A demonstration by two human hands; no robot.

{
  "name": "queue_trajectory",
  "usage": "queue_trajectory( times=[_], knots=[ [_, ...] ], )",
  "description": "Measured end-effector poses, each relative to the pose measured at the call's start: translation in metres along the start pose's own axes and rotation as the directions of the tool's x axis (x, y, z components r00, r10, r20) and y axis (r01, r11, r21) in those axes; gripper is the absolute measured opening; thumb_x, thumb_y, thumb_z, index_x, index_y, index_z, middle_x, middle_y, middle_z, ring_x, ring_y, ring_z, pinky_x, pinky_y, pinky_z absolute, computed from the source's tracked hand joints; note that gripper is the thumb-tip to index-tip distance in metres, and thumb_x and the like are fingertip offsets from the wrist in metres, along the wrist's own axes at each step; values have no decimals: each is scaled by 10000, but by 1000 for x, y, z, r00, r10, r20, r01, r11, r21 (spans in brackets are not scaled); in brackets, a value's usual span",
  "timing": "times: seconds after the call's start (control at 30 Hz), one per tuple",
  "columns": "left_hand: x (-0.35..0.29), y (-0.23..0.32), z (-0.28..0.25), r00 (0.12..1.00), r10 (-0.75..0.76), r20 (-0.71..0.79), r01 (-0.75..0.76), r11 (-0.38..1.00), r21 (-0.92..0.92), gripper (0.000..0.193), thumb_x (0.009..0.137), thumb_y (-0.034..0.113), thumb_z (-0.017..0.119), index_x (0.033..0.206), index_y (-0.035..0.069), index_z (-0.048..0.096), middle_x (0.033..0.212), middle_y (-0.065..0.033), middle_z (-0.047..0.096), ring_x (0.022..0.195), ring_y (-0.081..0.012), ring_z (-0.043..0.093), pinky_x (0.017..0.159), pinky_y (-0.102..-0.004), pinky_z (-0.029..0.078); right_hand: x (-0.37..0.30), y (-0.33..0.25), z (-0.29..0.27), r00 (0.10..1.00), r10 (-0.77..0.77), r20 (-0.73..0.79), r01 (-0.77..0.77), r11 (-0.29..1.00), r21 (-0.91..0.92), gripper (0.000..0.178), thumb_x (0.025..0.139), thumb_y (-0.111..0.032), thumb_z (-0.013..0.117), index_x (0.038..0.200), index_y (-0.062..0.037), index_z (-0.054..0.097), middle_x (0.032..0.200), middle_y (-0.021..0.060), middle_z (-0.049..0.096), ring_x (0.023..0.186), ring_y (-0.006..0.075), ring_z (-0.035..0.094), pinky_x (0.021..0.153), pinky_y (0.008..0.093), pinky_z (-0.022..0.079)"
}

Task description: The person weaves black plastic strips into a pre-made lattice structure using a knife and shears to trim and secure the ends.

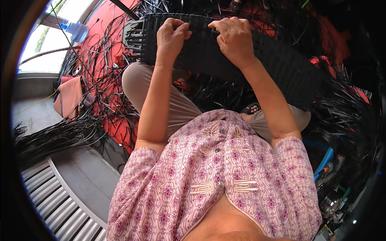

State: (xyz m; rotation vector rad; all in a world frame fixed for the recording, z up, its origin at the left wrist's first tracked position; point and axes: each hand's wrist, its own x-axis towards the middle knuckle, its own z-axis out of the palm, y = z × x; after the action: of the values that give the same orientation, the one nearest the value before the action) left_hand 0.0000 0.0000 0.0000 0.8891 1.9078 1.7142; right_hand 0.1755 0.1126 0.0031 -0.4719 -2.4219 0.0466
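Observation:
A long black woven panel [197, 60] of flat strips lies across in front of me, over my bent knees. Loose strip ends stick out of its left end. My left hand [172, 39] is over its left part with the fingers curled and the thumb pressed to the index finger. Further right, above the same panel, my right hand [234, 39] is closed too, its index finger bent out to the left. Whatever is pinched in either hand is too thin and dark to make out against the weave.
Tangled black strips [108, 48] cover the red floor [90, 42] around me. At left are a clear blue water bottle [76, 31], a pinkish cloth bag [68, 96] and a thick strip bundle [60, 136]. A slatted metal grille [64, 201] is at lower left; tools lie at right.

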Motion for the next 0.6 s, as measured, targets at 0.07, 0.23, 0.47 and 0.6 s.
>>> queue_trajectory(
  times=[0.07, 0.23, 0.47, 0.6],
  knots=[
    [0, 10, -16, 998, 49, -46, -49, 999, -2, 106, 927, 73, 691, 907, -18, 641, 790, -55, 682, 691, -114, 693, 632, -239, 567, -1, -3, 10, 999, -28, 17, 27, 996, 82, 283, 783, -136, 731, 1064, -163, 709, 1028, 13, 692, 1014, 227, 634, 981, 395, 443],
    [-9, 82, -55, 978, 208, -4, -207, 976, 75, 102, 936, 100, 689, 954, 2, 667, 811, -31, 682, 718, -98, 671, 672, -229, 538, 41, -9, -2, 989, 147, -34, -89, 746, 660, 293, 869, -178, 727, 1132, -53, 703, 1024, 86, 717, 902, 231, 702, 798, 343, 564],
    [-28, 128, -45, 970, 227, 82, -225, 974, -39, 67, 930, 85, 668, 930, 21, 647, 775, -27, 651, 711, -99, 625, 669, -239, 510, 78, -21, -33, 921, -39, 388, -383, 106, 918, 272, 987, -210, 666, 1155, 2, 697, 899, 42, 702, 863, 102, 651, 810, 232, 520],
    [0, 83, -36, 948, 293, 122, -257, 935, -244, 107, 929, 114, 700, 976, 17, 704, 841, -22, 695, 737, -83, 653, 701, -224, 516, 65, -17, -47, 924, 119, 363, -381, 360, 852, 229, 956, -220, 685, 1058, -22, 736, 840, 8, 696, 729, 58, 615, 670, 214, 508]
  ],
)
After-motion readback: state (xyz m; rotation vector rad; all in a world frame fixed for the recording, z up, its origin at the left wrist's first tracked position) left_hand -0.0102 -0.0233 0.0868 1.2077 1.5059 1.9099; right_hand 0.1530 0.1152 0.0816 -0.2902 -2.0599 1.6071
